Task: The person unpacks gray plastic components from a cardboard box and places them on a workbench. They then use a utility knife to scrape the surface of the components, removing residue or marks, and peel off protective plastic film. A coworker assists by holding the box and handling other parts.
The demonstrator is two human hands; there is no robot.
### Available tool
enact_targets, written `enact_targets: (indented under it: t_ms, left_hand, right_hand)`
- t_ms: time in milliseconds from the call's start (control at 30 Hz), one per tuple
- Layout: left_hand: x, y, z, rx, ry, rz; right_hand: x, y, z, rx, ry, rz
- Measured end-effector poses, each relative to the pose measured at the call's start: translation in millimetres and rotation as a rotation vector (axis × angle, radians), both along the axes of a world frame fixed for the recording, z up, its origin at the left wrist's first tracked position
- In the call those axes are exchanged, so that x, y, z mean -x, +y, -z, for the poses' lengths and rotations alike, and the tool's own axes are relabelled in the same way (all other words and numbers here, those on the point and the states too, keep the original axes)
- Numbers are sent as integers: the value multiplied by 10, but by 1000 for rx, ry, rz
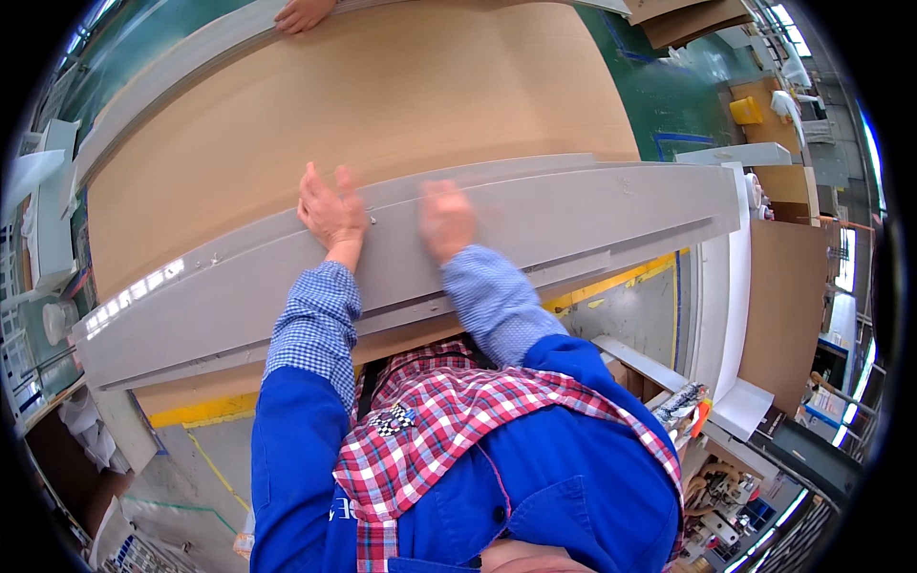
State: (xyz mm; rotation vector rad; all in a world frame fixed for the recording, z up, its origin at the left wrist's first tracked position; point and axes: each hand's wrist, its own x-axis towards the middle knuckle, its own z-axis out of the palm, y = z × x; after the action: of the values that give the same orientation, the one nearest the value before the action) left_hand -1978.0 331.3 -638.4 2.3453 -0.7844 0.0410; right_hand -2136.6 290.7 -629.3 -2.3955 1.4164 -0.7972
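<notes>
A long grey panel [573, 205] with a stepped edge lies crosswise in front of me, on a large brown cardboard sheet [458, 86]. My left hand [331, 210] is over the panel's far edge, its fingers apart and nothing held in them. To its right, my right hand [446, 220] is above the panel, so smeared by motion that its fingers cannot be made out. Whether either palm touches the surface is unclear. Small pale specks dot the panel beside my left hand.
Across the cardboard, another person's hand [304, 13] rests on a second long grey piece [181, 81]. A brown board [788, 315] and a white sheet [740, 286] stand at the right. Tools and parts [716, 497] crowd the lower right. Yellow tape [205, 411] marks the near side.
</notes>
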Motion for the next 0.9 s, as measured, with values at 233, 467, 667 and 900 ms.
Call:
enact_targets:
  t_ms: [233, 467, 667, 900]
  left_hand:
    - [-135, 43, 289, 37, -44, 21]
    - [-218, 62, 323, 57, 71, -2]
    - [-110, 24, 177, -29, -178, -111]
    - [515, -257, 563, -162, -315, -117]
  right_hand:
    - [-163, 69, -29, -34, -220, -146]
    - [1877, -1351, 133, 155, -25, 164]
    - [3635, -2622, 218, 159, 157, 385]
    - [5048, -3638, -10, 69, 266, 460]
